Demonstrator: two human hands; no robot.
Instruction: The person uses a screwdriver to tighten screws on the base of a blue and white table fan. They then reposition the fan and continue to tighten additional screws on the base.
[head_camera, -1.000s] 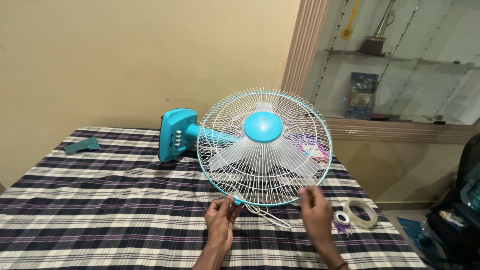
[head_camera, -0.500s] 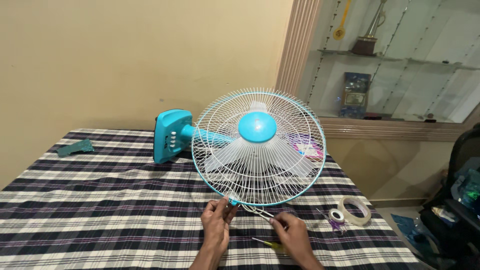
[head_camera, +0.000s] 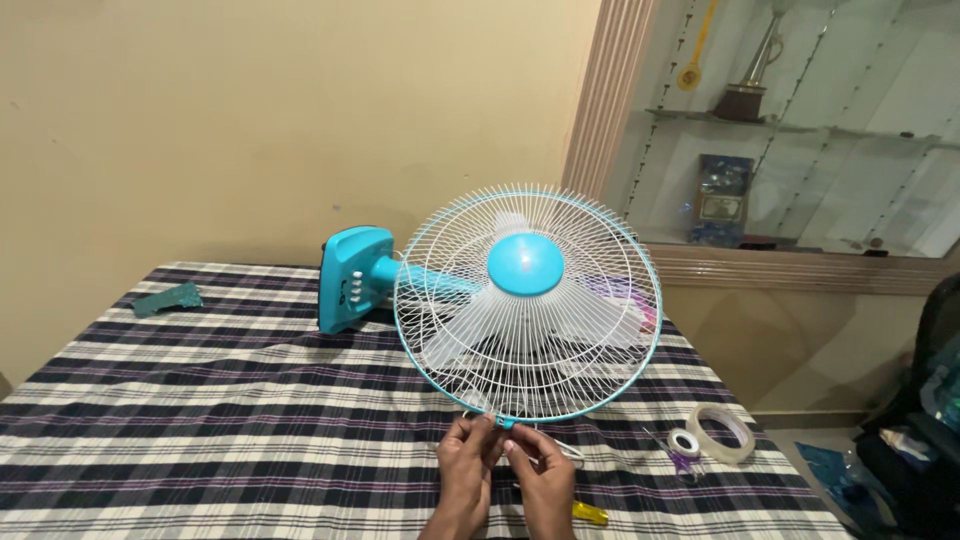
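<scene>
A teal and white table fan lies tipped on the checked tablecloth, its round wire guard facing me with a teal hub in the middle. The teal base rests behind it at the left. My left hand and my right hand meet at the lowest point of the guard's teal rim, fingers pinched together on the small clip there. A white cord runs out from under my right hand.
A roll of clear tape, a smaller white roll and a purple tool lie at the right of the table. A yellow-handled tool is near my right wrist. A teal part sits far left. Glass shelves stand behind.
My right hand came in from the lower right of the rim and now meets my left hand at the bottom clip. The view has shifted, with the fan slightly more centred.
</scene>
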